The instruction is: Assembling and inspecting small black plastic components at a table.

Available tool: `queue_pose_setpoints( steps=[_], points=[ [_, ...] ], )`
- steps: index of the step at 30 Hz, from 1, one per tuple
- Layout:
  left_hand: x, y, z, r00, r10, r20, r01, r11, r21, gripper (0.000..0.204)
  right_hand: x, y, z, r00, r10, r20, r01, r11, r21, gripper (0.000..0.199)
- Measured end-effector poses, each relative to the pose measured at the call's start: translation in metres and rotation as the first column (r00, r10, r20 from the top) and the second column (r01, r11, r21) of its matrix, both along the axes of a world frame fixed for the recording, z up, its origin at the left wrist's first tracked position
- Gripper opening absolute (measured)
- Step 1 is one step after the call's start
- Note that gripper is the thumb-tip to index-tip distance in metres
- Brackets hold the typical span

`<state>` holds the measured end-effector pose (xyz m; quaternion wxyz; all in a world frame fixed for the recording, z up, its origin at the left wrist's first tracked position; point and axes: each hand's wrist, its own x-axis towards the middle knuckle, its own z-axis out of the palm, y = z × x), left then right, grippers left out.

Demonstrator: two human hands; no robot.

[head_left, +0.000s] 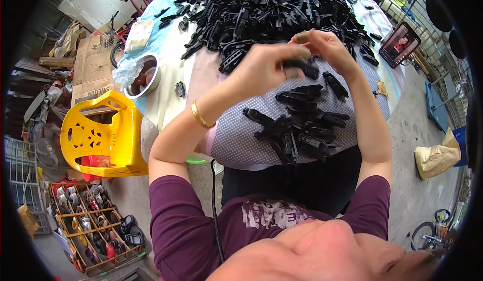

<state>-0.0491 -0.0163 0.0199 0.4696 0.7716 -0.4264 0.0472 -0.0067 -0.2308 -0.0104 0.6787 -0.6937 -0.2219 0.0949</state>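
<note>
My left hand (269, 66), with a gold bangle (199, 115) at the wrist, is closed around a long black plastic part (306, 69), somewhat blurred by motion. Close beside it, my right hand (329, 49) has its fingers bent together. A tan wrap (300, 38) shows at one fingertip. Whatever lies between those fingers is too small to tell. Below both hands, a small heap of similar black parts (297, 130) lies on the dotted cloth (234, 140) at the table's near edge. One more black part (335, 85) rests apart, under my right wrist.
A large pile of black parts (271, 14) covers the far table. To the left stand a white bowl (155, 77) and a yellow plastic chair (133, 135). A propped phone (400, 44) is at the right edge. A black cable (213, 205) hangs beside my left side.
</note>
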Motion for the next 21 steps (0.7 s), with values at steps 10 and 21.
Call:
queue_pose_setpoints(
  steps=[10,21],
  points=[
    [-0.016,0.061,-0.020,0.902,0.243,0.356,-0.396,0.794,0.461,0.043,-0.005,0.047,-0.027,0.649,0.227,0.726,0.431,0.677,-0.597,0.030],
    [0.035,0.008,-0.041,0.864,0.118,0.489,-0.380,0.789,0.483,0.038,-0.007,0.013,-0.014,0.865,-0.089,0.494,0.358,0.798,-0.484,0.039]
  ],
)
